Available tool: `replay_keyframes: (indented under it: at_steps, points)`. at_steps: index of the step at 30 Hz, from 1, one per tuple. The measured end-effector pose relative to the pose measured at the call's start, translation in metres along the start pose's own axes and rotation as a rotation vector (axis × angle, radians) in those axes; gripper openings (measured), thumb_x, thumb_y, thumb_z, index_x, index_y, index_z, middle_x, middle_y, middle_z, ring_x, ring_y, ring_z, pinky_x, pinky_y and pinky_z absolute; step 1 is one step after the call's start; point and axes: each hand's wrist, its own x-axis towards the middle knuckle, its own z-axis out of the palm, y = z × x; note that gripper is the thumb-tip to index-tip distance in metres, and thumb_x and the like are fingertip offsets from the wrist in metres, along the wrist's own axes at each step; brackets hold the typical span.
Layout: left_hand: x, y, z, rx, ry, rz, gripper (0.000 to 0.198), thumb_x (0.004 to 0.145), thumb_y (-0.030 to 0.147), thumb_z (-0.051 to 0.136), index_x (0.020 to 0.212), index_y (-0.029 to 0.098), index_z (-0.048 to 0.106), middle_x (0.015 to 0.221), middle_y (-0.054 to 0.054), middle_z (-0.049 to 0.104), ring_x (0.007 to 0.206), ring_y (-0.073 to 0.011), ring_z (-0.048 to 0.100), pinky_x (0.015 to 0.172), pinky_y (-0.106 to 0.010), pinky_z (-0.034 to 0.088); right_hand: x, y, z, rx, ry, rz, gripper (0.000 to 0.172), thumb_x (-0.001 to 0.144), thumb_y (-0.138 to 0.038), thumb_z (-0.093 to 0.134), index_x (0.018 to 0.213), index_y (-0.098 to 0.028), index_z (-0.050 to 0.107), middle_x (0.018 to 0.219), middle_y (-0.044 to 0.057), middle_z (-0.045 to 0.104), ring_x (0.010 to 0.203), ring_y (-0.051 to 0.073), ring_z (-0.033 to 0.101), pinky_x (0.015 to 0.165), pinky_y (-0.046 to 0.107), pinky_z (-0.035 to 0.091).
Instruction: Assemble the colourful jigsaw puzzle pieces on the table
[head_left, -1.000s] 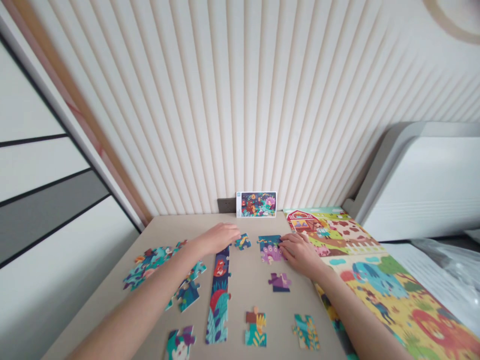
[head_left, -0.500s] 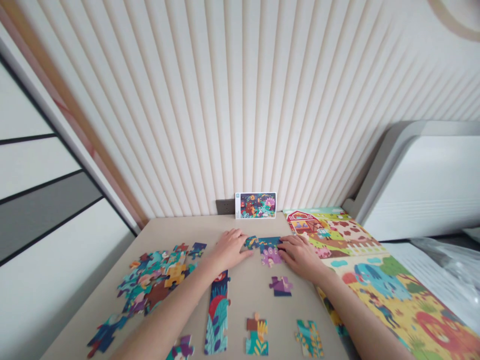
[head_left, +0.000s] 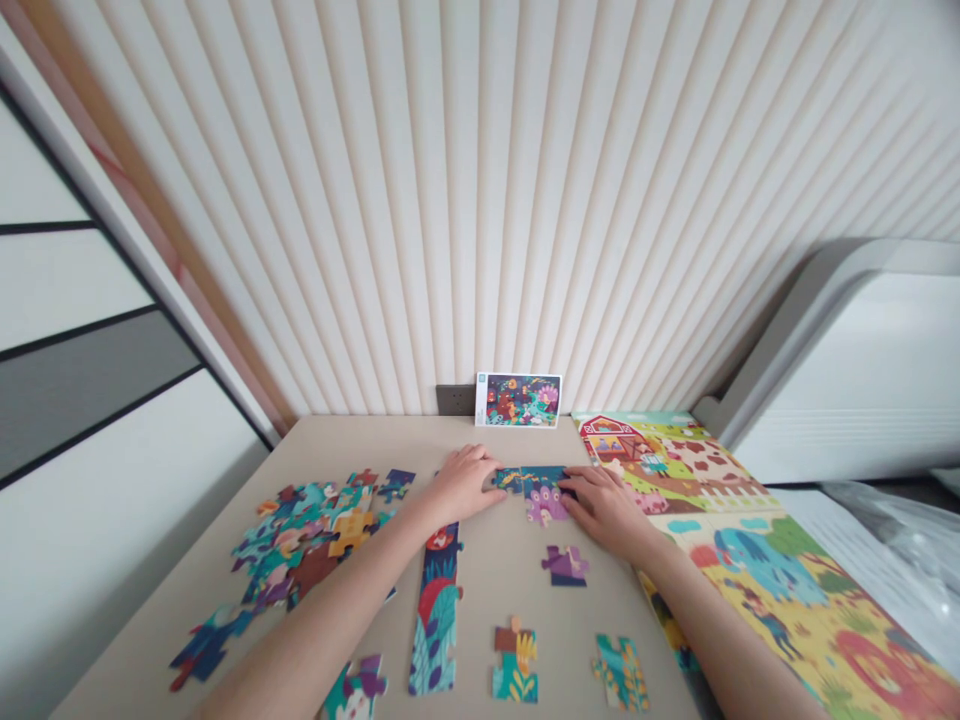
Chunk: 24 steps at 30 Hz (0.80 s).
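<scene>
My left hand (head_left: 465,485) and my right hand (head_left: 604,510) rest on the beige table (head_left: 352,445), pressing from either side on a small joined section of jigsaw pieces (head_left: 531,490) in blue, teal and purple. Below them lies a long assembled jigsaw strip (head_left: 436,610), partly under my left forearm. Loose pieces sit nearer me: a purple one (head_left: 564,566), a brown and teal one (head_left: 515,665), a teal and yellow one (head_left: 620,672). A heap of jigsaw pieces (head_left: 300,535) spreads at the left.
A jigsaw picture card (head_left: 518,400) leans on the ribbed wall (head_left: 450,200) above a dark wall socket (head_left: 455,400). A colourful farm-scene play mat (head_left: 735,540) lies along the table's right side. A white appliance (head_left: 847,380) stands beyond it.
My left hand has moved right, and the small teal piece has gone from beside the strip to the end of the joined section. My right hand has barely moved.
</scene>
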Motion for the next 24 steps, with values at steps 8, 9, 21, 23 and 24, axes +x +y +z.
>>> replay_keyframes:
  at_steps: [8,9,21,23,24]
  points:
    - [0.001,0.004,0.002,0.015,0.035,-0.018,0.041,0.086,0.049,0.072,0.118,0.024,0.070,0.112,-0.011,0.066,0.111,-0.0302,0.059,0.097,-0.042,0.046,0.000,0.000,0.000,0.003,-0.009,0.006,0.028,0.101,-0.038,0.051,0.119,-0.029,0.070,0.129,0.009,0.067,0.120,0.026,0.061,0.107,0.049,0.042]
    - [0.001,0.006,0.002,0.009,0.046,-0.013,0.040,0.087,0.049,0.070,0.119,0.024,0.070,0.112,-0.011,0.066,0.111,-0.0301,0.059,0.098,-0.042,0.046,0.000,-0.001,0.000,0.003,-0.008,0.007,0.028,0.101,-0.038,0.051,0.119,-0.029,0.070,0.129,0.008,0.067,0.119,0.026,0.061,0.107,0.049,0.042]
    - [0.003,0.018,0.016,-0.004,0.078,0.032,0.027,0.096,0.035,0.063,0.120,0.024,0.069,0.116,-0.008,0.066,0.112,-0.0268,0.059,0.099,-0.042,0.045,0.000,-0.003,-0.001,0.000,0.005,0.006,0.028,0.102,-0.037,0.050,0.119,-0.029,0.070,0.129,0.008,0.067,0.119,0.026,0.061,0.107,0.047,0.042]
    - [0.002,0.019,0.013,0.005,0.096,0.058,0.029,0.096,0.035,0.062,0.122,0.024,0.068,0.122,-0.009,0.065,0.116,-0.0265,0.058,0.101,-0.042,0.044,0.000,-0.003,-0.001,-0.001,0.006,0.005,0.027,0.102,-0.037,0.050,0.119,-0.029,0.070,0.129,0.008,0.067,0.118,0.026,0.061,0.107,0.047,0.042]
    - [0.002,0.019,0.011,0.012,0.103,0.086,0.029,0.097,0.034,0.061,0.123,0.024,0.068,0.126,-0.009,0.064,0.118,-0.0265,0.057,0.104,-0.042,0.043,0.000,-0.003,-0.001,-0.002,0.005,0.003,0.027,0.101,-0.037,0.051,0.119,-0.028,0.070,0.129,0.008,0.067,0.118,0.026,0.062,0.107,0.047,0.042]
